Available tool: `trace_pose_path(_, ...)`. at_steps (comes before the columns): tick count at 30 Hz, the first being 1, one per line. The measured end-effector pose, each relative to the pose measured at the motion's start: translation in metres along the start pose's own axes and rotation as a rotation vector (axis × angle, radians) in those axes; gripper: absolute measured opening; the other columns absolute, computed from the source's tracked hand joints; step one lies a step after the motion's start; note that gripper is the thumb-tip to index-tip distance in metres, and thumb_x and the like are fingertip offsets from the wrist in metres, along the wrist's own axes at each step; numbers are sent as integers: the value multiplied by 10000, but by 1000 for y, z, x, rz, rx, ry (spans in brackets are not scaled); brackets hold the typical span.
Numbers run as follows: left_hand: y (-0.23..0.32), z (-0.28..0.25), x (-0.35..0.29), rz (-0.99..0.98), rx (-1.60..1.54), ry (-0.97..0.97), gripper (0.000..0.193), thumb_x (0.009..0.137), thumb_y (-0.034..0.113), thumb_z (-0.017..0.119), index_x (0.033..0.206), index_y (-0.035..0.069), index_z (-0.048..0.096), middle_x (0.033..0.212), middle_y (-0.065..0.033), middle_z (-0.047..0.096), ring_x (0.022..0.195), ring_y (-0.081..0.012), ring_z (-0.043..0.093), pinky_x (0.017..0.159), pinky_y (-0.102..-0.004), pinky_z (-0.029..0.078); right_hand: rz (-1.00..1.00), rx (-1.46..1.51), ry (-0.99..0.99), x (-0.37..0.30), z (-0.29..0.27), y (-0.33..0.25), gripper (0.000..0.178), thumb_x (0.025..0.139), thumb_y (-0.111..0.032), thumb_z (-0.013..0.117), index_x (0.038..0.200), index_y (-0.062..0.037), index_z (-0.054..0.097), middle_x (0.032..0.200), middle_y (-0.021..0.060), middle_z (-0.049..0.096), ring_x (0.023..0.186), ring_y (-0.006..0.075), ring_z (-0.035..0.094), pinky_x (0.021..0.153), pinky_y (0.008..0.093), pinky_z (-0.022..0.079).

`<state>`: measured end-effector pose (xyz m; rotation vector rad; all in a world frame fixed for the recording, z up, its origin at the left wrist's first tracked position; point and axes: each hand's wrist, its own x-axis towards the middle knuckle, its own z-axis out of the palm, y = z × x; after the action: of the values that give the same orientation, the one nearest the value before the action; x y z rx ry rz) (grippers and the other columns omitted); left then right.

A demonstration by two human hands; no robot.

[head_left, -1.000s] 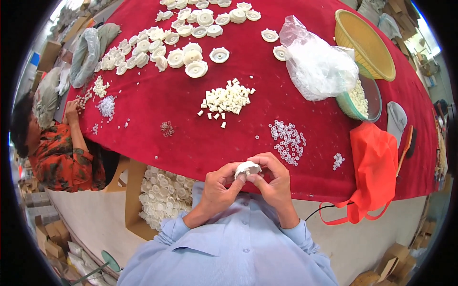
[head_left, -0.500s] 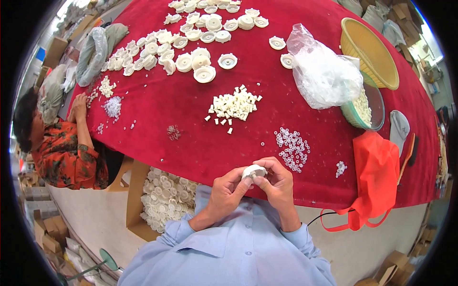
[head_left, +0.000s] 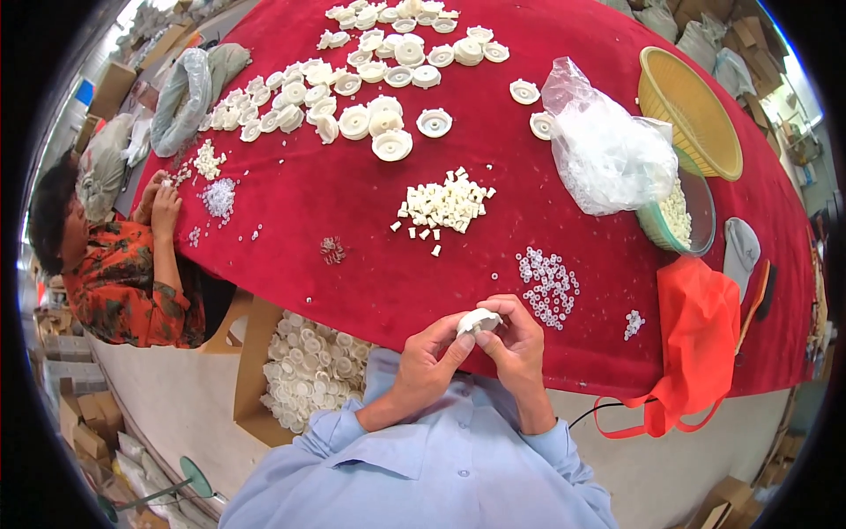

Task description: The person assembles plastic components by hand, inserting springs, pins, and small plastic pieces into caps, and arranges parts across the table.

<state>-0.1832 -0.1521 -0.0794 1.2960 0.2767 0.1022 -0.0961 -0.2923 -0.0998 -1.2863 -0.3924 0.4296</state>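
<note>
A round white plastic part (head_left: 478, 321) is pinched between my two hands, just over the near edge of the red cloth. My left hand (head_left: 432, 354) grips its left side with thumb and fingers; my right hand (head_left: 515, 344) closes on its right side, thumb pressed underneath. Beyond my hands lies a pile of small cream plastic pieces (head_left: 447, 203). A scatter of tiny clear rings (head_left: 548, 286) is right of my right hand, and a little heap of small metal springs (head_left: 332, 250) is off to the left.
White round caps (head_left: 392, 144) spread over the far cloth. At right are a clear plastic bag (head_left: 608, 150), a yellow basket (head_left: 692, 115), a green bowl (head_left: 702, 220) and a red bag (head_left: 696, 339). A box of white discs (head_left: 308, 370) stands below the table edge. At left sits a co-worker (head_left: 123, 282).
The white part has turned slightly in my hands, which stay together at the table edge. The view has shifted a little. The co-worker's hands have moved.
</note>
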Motion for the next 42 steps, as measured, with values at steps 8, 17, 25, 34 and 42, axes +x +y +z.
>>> trace_pose_path(8, 4, 0, 1, -77, -89, 51, 327, 1073, 128, 607, 1353, -40, 621, 1233, -96, 713, 1128, -135, 654, 986, -287, 524, 14, 22, -22, 5, 2, -2, 304, 916, -9, 743, 1208, 26, 666, 1179, 65, 611, 1052, 139, 636, 887, 267, 537)
trace_pose_path(17, 2, 0, 4, -72, -103, 82, 332, 1069, 132, 616, 1355, -37, 627, 1209, -84, 720, 1100, -126, 660, 962, -272, 531, 30, -35, 7, 7, 4, -2, 318, 909, -10, 742, 1216, 19, 660, 1180, 62, 613, 1053, 135, 631, 882, 262, 528)
trace_pose_path(25, 1, 1, 9, -83, -96, 100, 348, 1064, 168, 627, 1339, -45, 639, 1189, -88, 727, 1073, -130, 668, 959, -292, 538, 74, 39, 114, 6, 11, 0, 370, 886, 7, 758, 1232, 1, 627, 1138, 63, 631, 1007, 133, 641, 878, 271, 531)
trace_pose_path(34, -1, -3, 13, -115, -171, 143, 343, 1057, 205, 631, 1302, -33, 673, 1133, -61, 738, 942, -98, 657, 857, -268, 546, -399, -609, 91, 12, 11, -9, 279, 802, 44, 790, 1052, -34, 691, 1128, 142, 666, 937, 232, 672, 779, 327, 560)
trace_pose_path(42, 1, -12, 19, -116, -265, 149, 343, 1077, 211, 594, 1294, -41, 677, 1145, -91, 742, 965, -123, 684, 826, -274, 567, -380, -615, 162, 11, 14, -10, 211, 818, 60, 771, 1008, -20, 723, 1187, 148, 650, 909, 227, 659, 795, 332, 564)
